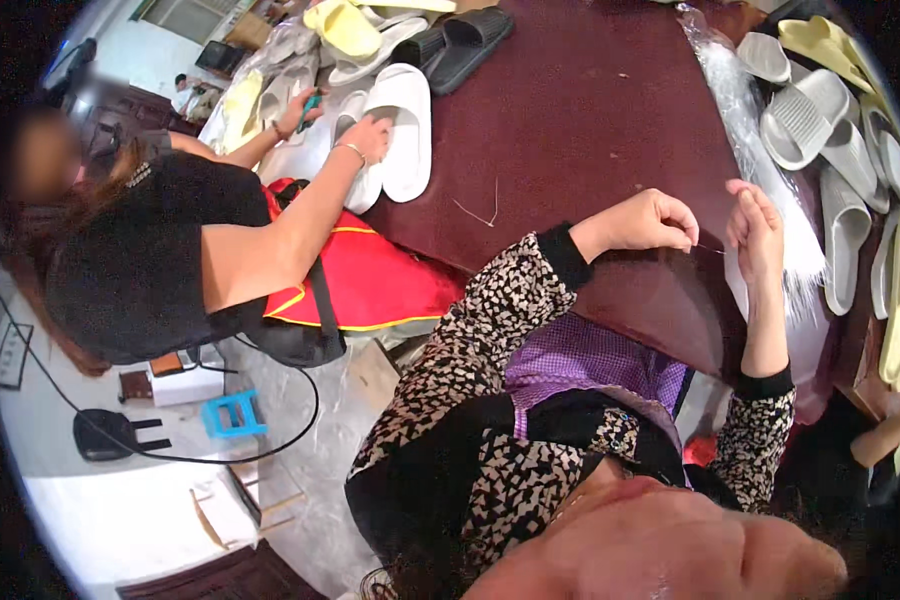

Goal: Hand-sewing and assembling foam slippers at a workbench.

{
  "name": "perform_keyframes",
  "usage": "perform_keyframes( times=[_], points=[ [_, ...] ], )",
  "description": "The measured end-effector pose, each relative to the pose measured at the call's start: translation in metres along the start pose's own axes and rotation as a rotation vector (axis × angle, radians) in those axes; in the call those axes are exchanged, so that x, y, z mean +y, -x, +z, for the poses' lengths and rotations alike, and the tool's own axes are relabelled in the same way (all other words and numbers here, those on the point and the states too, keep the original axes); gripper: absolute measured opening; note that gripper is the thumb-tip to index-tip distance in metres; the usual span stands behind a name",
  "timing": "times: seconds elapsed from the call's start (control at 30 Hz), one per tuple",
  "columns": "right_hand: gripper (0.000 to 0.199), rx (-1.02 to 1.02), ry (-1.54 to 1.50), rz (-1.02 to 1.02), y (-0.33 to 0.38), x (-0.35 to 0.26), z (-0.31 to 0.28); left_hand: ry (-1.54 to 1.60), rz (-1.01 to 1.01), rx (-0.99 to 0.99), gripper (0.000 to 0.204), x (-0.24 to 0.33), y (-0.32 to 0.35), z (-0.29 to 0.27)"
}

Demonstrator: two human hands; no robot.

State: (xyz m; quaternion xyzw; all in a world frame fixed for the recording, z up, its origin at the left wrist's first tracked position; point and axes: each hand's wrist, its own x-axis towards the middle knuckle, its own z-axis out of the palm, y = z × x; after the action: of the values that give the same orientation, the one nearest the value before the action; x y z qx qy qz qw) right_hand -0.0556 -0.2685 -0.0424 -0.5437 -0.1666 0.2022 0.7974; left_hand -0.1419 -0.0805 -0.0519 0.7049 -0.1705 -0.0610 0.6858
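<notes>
A thin pale strand [711, 248] runs across the short gap between my two hands, above the near edge of the dark red table [590, 120]. My left hand [642, 221] is closed, thumb and fingers pinched at the strand's left end. Opposite it my right hand [757, 228] is raised with its fingers curled in a pinch near the other end. Just beyond my right hand lies a long bundle of white, hair-thin strands [805, 262], partly in clear plastic wrap. A loose bent strand [489, 217] rests on the table to the left.
Grey slippers [804, 118] and yellow ones crowd the right side. At the left, a co-worker in a red apron [385, 285] touches a white slipper [410, 140] and holds a green-handled tool [311, 106]. Dark slippers [470, 48] lie at the back. A blue stool [234, 414] stands below.
</notes>
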Motion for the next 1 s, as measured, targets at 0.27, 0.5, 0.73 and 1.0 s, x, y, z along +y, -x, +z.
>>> perform_keyframes(
  times=[0.27, 0.5, 0.73, 1.0],
  points=[
    [0.02, -0.012, 0.075, 0.001, -0.002, 0.002, -0.002, -0.222, 0.107, 0.148, 0.007, -0.013, -0.007, 0.001],
    [0.02, -0.034, 0.125, -0.003, -0.003, 0.004, -0.005, -0.244, 0.135, 0.211, 0.004, -0.014, -0.009, 0.003],
    [0.019, -0.017, 0.144, -0.004, -0.002, 0.002, -0.005, -0.248, 0.147, 0.219, 0.01, -0.013, -0.01, 0.005],
    [0.018, -0.009, 0.129, 0.006, 0.002, -0.003, 0.004, -0.12, 0.118, 0.194, 0.007, -0.014, -0.01, 0.005]
  ],
)
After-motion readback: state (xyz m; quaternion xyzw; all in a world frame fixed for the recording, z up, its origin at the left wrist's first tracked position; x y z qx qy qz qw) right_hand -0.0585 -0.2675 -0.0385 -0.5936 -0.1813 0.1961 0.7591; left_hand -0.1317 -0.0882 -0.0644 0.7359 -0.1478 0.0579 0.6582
